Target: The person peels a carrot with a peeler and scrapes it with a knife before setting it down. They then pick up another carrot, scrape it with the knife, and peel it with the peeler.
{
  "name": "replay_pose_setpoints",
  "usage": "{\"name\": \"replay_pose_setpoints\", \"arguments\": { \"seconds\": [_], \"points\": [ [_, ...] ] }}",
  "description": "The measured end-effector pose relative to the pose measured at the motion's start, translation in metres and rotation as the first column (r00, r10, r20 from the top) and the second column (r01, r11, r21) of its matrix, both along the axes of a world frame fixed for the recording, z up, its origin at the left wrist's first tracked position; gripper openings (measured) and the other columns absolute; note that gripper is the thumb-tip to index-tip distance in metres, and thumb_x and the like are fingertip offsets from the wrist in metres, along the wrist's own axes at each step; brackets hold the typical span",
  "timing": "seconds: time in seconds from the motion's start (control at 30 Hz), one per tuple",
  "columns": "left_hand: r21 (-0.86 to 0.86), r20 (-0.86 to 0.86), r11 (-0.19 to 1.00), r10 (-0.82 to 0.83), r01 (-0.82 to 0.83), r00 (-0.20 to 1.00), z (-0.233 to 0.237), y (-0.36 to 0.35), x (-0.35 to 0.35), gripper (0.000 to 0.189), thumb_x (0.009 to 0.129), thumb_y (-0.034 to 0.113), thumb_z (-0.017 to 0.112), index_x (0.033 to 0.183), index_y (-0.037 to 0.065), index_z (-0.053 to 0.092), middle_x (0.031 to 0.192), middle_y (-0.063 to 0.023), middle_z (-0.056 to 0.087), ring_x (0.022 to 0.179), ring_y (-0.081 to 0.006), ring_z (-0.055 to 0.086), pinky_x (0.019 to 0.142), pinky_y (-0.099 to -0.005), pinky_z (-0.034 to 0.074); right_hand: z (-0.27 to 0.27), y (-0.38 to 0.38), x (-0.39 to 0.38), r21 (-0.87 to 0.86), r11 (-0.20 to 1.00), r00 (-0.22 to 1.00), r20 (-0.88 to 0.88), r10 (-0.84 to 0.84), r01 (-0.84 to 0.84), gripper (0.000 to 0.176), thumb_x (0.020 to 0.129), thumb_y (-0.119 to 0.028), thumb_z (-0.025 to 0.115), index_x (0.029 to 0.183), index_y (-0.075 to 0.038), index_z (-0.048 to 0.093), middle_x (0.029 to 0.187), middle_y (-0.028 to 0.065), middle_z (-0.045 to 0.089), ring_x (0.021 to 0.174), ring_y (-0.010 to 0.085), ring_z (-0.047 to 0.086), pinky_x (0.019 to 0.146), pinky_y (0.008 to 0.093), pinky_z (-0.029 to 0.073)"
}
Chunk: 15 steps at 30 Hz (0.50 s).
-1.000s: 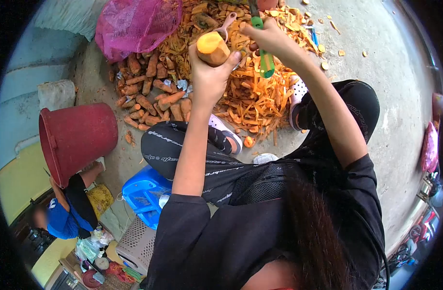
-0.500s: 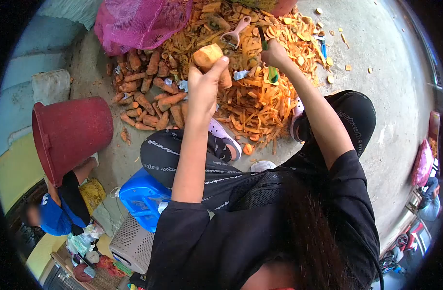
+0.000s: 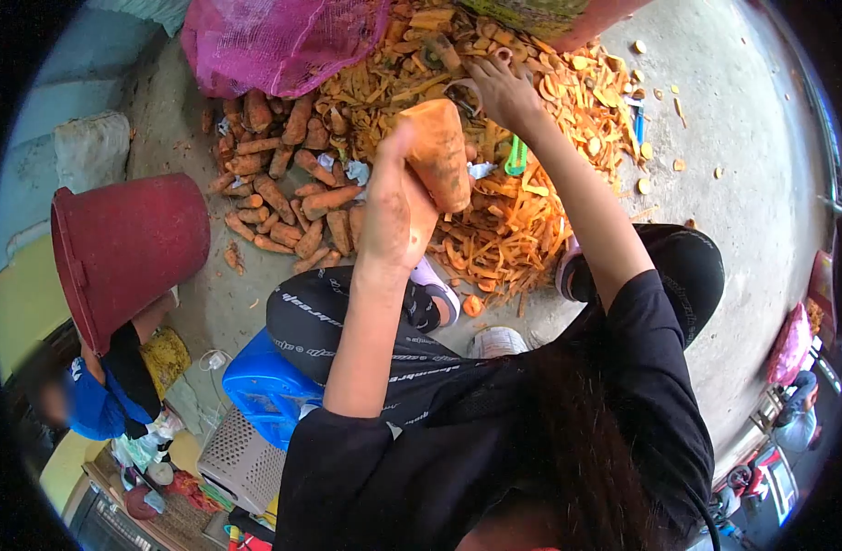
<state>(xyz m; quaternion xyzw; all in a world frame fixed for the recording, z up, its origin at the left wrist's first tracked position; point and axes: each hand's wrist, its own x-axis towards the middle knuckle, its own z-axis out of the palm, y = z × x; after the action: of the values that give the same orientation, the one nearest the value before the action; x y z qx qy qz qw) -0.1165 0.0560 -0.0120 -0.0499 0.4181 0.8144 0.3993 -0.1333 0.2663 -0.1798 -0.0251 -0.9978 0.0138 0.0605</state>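
My left hand (image 3: 395,207) is closed around a thick carrot (image 3: 437,151) with its top cut flat, held up above the pile. My right hand (image 3: 508,92) has its fingers around a pink peeler (image 3: 504,55), whose handle end and curved head show on either side of the fingers. A green handle (image 3: 516,156) lies on the orange peels (image 3: 499,225) just below my right hand; its other end is hidden. Unpeeled carrots (image 3: 274,193) lie heaped to the left of the peels.
A pink mesh sack (image 3: 279,46) rests behind the carrots. At left, a person in blue (image 3: 100,399) is beside a red bucket (image 3: 141,253). A blue plastic container (image 3: 265,386) and a grey perforated crate (image 3: 244,459) stand near my left leg. A blue-handled tool (image 3: 639,124) lies on the right.
The green-handled knife has left my right hand and lies on the peels. My right hand has moved up and left onto the peeler. My left hand has brought the carrot closer and turned it.
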Motion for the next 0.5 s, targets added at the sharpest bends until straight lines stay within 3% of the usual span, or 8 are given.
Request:
{"name": "replay_pose_setpoints", "arguments": {
  "seconds": [0.07, 0.13, 0.17, 0.27, 0.3, 0.37, 0.43, 0.5],
  "points": [
    [0.127, 0.106, 0.991, 0.025, -0.039, 0.994, 0.000, -0.004, -0.003, 0.059, 0.090, 0.050, 0.048, 0.121, 0.000, 0.047, 0.102, -0.0137, 0.056, 0.095, -0.0259, 0.058, 0.078, -0.0398, 0.051, -0.001, -0.004, -0.002, 0.153, 0.988, 0.985, 0.169, -0.042, 0.016, 0.040, 0.091, -0.020, 0.047, 0.130, -0.013, 0.042, 0.131, 0.0094, 0.045, 0.129, 0.0242, 0.035, 0.101, 0.0539, 0.031],
    [0.095, 0.144, 0.992, 0.070, -0.084, 0.987, -0.001, -0.004, -0.002, 0.061, 0.089, 0.058, 0.045, 0.115, 0.003, 0.049, 0.096, -0.0119, 0.056, 0.089, -0.0249, 0.058, 0.075, -0.0396, 0.051, 0.008, -0.009, 0.002, 0.329, 0.944, 0.941, 0.324, -0.099, -0.014, 0.047, 0.093, -0.021, 0.046, 0.139, -0.019, 0.035, 0.135, 0.0061, 0.043, 0.132, 0.0214, 0.031, 0.111, 0.0530, 0.015],
    [0.101, 0.149, 0.990, 0.085, -0.101, 0.985, 0.000, -0.004, -0.002, 0.060, 0.089, 0.058, 0.046, 0.114, 0.003, 0.049, 0.096, -0.0117, 0.055, 0.089, -0.0247, 0.058, 0.074, -0.0396, 0.051, 0.003, -0.004, 0.005, 0.341, 0.939, 0.959, 0.276, -0.060, -0.040, 0.047, 0.092, -0.019, 0.050, 0.137, -0.020, 0.038, 0.134, 0.0072, 0.043, 0.129, 0.0213, 0.036, 0.109, 0.0545, 0.018],
    [0.194, 0.233, 0.978, 0.026, -0.073, 0.972, 0.005, -0.006, -0.001, 0.053, 0.090, 0.058, 0.044, 0.111, 0.010, 0.050, 0.098, -0.0084, 0.055, 0.093, -0.0237, 0.057, 0.081, -0.0491, 0.049, 0.028, 0.006, 0.003, 0.004, 0.998, 0.889, 0.453, -0.063, 0.069, 0.046, 0.090, -0.016, 0.053, 0.134, -0.018, 0.042, 0.135, 0.0098, 0.041, 0.115, 0.0281, 0.052, 0.100, 0.0528, 0.035],
    [0.257, 0.290, 0.964, -0.015, -0.063, 0.957, 0.008, -0.007, 0.001, 0.052, 0.089, 0.058, 0.045, 0.112, 0.011, 0.049, 0.100, -0.0084, 0.055, 0.095, -0.0243, 0.056, 0.084, -0.0537, 0.047, 0.033, 0.009, 0.009, -0.190, 0.975, 0.933, 0.357, -0.039, 0.113, 0.045, 0.087, -0.017, 0.058, 0.130, -0.014, 0.045, 0.123, 0.0139, 0.052, 0.094, 0.0325, 0.062, 0.083, 0.0474, 0.049],
    [0.358, 0.345, 0.931, -0.066, -0.066, 0.936, 0.006, -0.007, 0.007, 0.054, 0.087, 0.059, 0.048, 0.116, 0.013, 0.047, 0.106, -0.0091, 0.053, 0.104, -0.0269, 0.052, 0.091, -0.0686, 0.037, 0.046, 0.018, 0.019, -0.268, 0.959, 0.944, 0.331, 0.004, 0.090, 0.038, 0.086, -0.018, 0.059, 0.122, -0.009, 0.050, 0.111, 0.0176, 0.058, 0.090, 0.0321, 0.063, 0.075, 0.0435, 0.050],
    [0.409, 0.366, 0.904, -0.037, -0.125, 0.930, 0.009, -0.003, 0.014, 0.056, 0.085, 0.060, 0.050, 0.116, 0.013, 0.047, 0.106, -0.0102, 0.053, 0.104, -0.0286, 0.052, 0.092, -0.0675, 0.037, 0.075, 0.022, 0.023, -0.384, 0.923, 0.954, 0.285, 0.089, 0.029, 0.036, 0.085, -0.022, 0.061, 0.115, -0.004, 0.053, 0.093, 0.0191, 0.064, 0.081, 0.0262, 0.064, 0.067, 0.0379, 0.051],
    [0.458, 0.453, 0.861, -0.012, -0.222, 0.891, 0.007, -0.004, 0.019, 0.058, 0.082, 0.057, 0.055, 0.116, 0.011, 0.048, 0.107, -0.0125, 0.054, 0.105, -0.0321, 0.051, 0.094, -0.0671, 0.035, 0.124, 0.020, 0.038, -0.637, 0.709, 0.866, 0.495, 0.075, 0.303, 0.037, 0.087, -0.026, 0.060, 0.111, 0.001, 0.053, 0.091, 0.0127, 0.065, 0.067, 0.0166, 0.062, 0.057, 0.0299, 0.049]
  ]
}}
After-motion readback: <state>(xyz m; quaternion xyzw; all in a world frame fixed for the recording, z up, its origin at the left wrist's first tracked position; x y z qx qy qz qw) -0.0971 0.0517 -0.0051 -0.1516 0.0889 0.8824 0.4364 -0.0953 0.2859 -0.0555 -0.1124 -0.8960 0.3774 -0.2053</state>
